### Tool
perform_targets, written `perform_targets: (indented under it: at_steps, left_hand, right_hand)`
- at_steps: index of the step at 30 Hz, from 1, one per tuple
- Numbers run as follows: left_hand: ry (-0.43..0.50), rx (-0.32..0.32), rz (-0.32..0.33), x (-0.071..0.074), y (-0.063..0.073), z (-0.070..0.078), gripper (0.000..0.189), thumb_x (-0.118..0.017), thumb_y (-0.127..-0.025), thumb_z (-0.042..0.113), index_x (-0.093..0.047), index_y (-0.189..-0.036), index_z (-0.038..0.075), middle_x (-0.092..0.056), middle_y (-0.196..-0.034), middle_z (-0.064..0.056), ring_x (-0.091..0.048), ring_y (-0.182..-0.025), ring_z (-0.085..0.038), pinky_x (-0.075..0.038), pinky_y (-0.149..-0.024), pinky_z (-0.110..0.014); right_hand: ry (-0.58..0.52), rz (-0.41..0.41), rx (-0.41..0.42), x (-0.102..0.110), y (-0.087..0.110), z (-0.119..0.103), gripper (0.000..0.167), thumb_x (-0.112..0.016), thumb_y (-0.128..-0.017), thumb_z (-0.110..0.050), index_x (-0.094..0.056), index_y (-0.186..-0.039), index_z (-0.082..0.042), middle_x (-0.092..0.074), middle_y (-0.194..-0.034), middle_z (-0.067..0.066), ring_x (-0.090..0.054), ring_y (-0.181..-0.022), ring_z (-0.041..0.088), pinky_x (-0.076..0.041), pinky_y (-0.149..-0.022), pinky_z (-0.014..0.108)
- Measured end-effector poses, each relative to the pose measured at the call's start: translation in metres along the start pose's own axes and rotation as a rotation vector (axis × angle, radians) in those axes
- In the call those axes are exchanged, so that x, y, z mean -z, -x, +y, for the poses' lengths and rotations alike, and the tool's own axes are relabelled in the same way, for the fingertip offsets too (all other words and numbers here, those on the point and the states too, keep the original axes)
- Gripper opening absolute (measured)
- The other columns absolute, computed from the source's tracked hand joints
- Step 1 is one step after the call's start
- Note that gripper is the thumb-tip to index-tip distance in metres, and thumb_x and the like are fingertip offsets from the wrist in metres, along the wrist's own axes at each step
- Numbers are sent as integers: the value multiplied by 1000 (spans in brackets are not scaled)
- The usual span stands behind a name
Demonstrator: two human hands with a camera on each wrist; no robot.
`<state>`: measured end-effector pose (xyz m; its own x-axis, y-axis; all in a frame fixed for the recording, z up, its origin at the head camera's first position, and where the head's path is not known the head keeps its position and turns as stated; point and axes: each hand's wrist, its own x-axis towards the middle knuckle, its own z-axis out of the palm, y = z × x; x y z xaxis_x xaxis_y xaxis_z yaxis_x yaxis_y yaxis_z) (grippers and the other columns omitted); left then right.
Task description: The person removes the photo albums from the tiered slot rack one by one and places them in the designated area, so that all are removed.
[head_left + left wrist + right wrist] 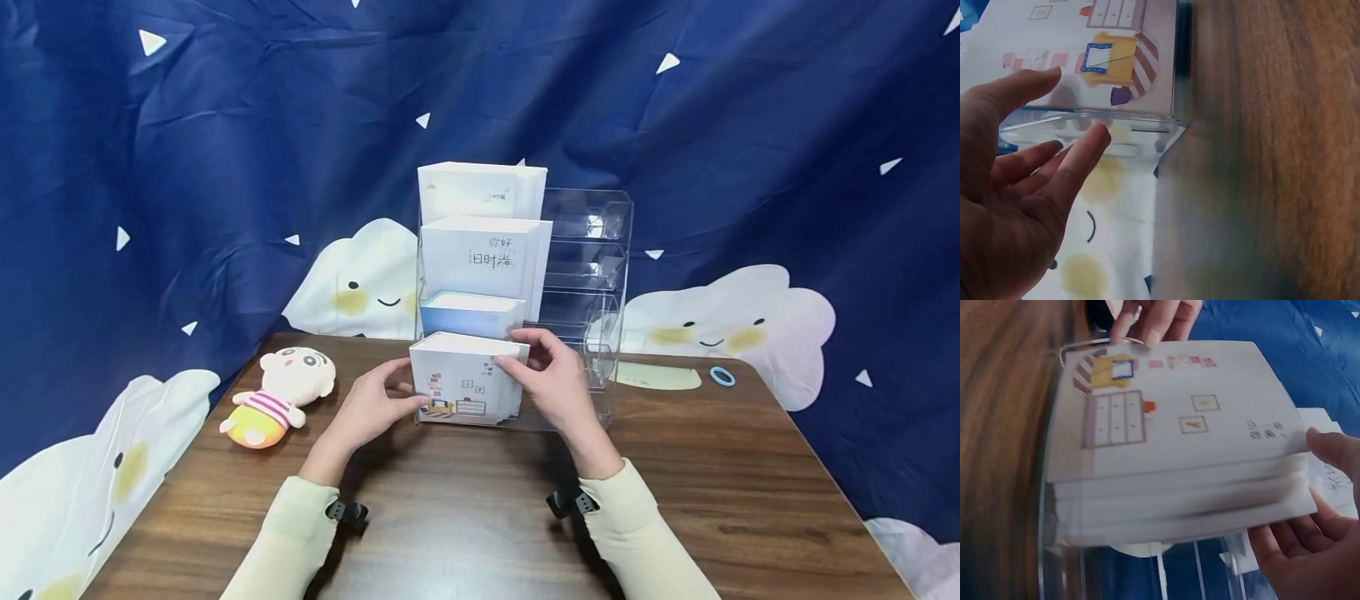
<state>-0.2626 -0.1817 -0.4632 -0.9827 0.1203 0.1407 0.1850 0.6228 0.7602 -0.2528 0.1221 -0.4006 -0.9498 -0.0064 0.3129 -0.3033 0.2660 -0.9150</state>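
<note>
A clear acrylic rack [585, 218] stands on the table, with stacks in the left side of its tiers. In its lowest tier sits a stack of white paper booklets [467, 379] with a room drawing on the front. My right hand [553, 379] pinches its upper right corner, thumb on the front face and fingers behind, as the right wrist view shows. At the rack's lower left side is my left hand [378, 406]. Its thumb [1038, 86] lies over the front cover's lower corner; its fingers extend beside the clear side wall [1141, 128].
Behind are a blue stack [468, 317] and two taller white stacks, the middle one [465, 262] and the top one [480, 193]. A plush doll [281, 396] lies left. A pale green flat strip [660, 377] and a blue ring [722, 377] lie right. A blue curtain [262, 125] hangs behind.
</note>
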Motion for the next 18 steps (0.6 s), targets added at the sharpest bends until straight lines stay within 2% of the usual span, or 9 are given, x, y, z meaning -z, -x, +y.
perform_targets:
  at_steps: [3, 6, 18]
  left_hand:
    - [-3, 12, -7, -1, 0, -2, 70, -92, -94, 34, -65, -154, 9, -85, -121, -12, -81, -114, -28, -62, -96, -47]
    - [-1, 19, -14, -2, 0, -2, 65, -90, -96, 31, -67, -152, 8, -85, -119, -12, -81, -115, -29, -62, -98, -49]
    - [20, 2, -26, -5, 0, -5, 59, -88, -96, 18, -67, -149, 3, -83, -129, -15, -80, -114, -28, -61, -105, -52]
  right_hand:
    - [3, 6, -3, -4, 2, 4, 39, -94, -92, -16, -79, -128, -10, -75, -103, 11, -62, -84, 12, -52, -71, 18]
    - [-8, 14, 0, -7, 1, 6, 38, -94, -92, -15, -80, -126, -8, -73, -98, 10, -60, -82, 12, -51, -68, 19]
    - [-35, 15, -9, -8, 3, 5, 33, -92, -93, -13, -80, -122, -6, -78, -105, 15, -65, -85, 10, -55, -73, 17]
